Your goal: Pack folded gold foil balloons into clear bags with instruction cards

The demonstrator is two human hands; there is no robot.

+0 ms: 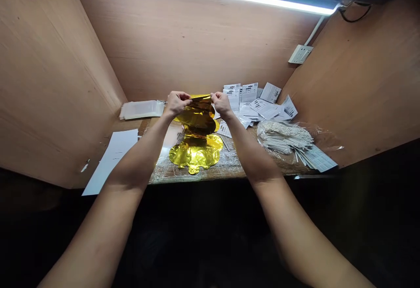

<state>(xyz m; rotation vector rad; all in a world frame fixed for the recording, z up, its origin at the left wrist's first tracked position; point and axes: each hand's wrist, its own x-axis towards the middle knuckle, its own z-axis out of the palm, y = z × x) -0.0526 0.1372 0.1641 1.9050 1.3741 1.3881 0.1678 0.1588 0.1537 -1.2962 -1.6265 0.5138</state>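
A shiny gold foil balloon (196,119), flat and without air, hangs between my two hands above the table. My left hand (177,103) pinches its upper left edge between thumb and fingers. At the upper right edge, my right hand (221,103) grips the foil the same way. The top of the foil is folded over between them. Its lower, scalloped part rests crinkled on the tabletop, with a small tab pointing towards me. Whether the hanging and lying parts are one single piece I cannot tell.
Right of my hands lie several printed cards in clear sleeves (264,107) and a bag of white sticks (285,137). On the left are a stack of clear plastic bags (142,109) and a white sheet (113,159). Wooden panels (183,38) enclose the table (229,172) on three sides.
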